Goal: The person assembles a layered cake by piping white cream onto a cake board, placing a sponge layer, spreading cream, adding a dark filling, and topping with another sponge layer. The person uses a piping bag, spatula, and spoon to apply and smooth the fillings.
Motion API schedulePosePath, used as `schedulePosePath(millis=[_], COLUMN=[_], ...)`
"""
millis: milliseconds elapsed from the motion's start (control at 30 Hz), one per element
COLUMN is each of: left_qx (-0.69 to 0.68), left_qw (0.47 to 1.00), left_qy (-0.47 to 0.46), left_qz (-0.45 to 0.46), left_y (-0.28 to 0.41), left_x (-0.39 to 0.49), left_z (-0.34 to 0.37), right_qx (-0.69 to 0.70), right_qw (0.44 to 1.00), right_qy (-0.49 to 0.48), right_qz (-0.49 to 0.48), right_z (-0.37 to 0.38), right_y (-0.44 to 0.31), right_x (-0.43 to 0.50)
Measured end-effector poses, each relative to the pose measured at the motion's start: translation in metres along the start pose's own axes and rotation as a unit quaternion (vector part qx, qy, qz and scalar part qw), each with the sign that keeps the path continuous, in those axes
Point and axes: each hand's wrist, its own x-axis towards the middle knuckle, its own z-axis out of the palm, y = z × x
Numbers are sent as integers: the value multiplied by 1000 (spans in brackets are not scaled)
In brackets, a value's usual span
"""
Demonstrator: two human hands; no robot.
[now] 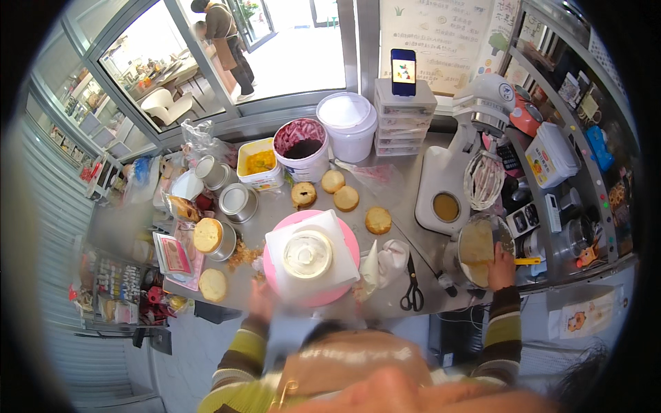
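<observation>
My left hand [262, 299], blurred, is at the near left edge of a pink cake turntable [350, 242]. Whether it touches the rim I cannot tell. On the turntable lies a white square board [330, 227], with a small round cake covered in white cream [308, 254] on it. Far to the right, my right hand [501, 268] grips a yellow-handled spatula [528, 261] over a metal mixing bowl [453, 264] of pale cream. Between the hands lie a white piping bag [370, 273], crumpled white cloth or paper [393, 262] and black-handled scissors [411, 297].
Several round sponge cakes [378, 220] lie about the steel counter [325, 205]. Behind stand a tub of dark red filling [302, 138], a yellow-filled tub [260, 161] and a lidded white bucket [347, 126]. A stand mixer [443, 175] is right; cake tins [238, 203] are left. Another person [222, 36] stands beyond the window.
</observation>
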Motion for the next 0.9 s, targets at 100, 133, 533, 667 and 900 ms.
schedulePosePath(millis=[100, 133, 533, 667, 900], left_qx=[32, 52, 313, 203, 57], left_qw=[999, 997, 931, 955, 986], left_qy=[-31, -55, -123, -167, -132], left_qz=[-16, -26, 142, 135, -78], left_y=[-1, -1, 113, 172, 187], left_x=[16, 24, 133, 194, 308], left_z=[-27, -40, -28, 51, 187], right_qx=[-45, 29, 216, 94, -9], right_qw=[997, 998, 906, 946, 964], right_qy=[18, 46, 96, 27, 1], right_qz=[67, 10, -351, -309, -265], right_z=[-58, -81, -132, -96, -64], right_y=[-43, -64, -492, -566, -605], right_x=[-11, -9, 199, 277, 321])
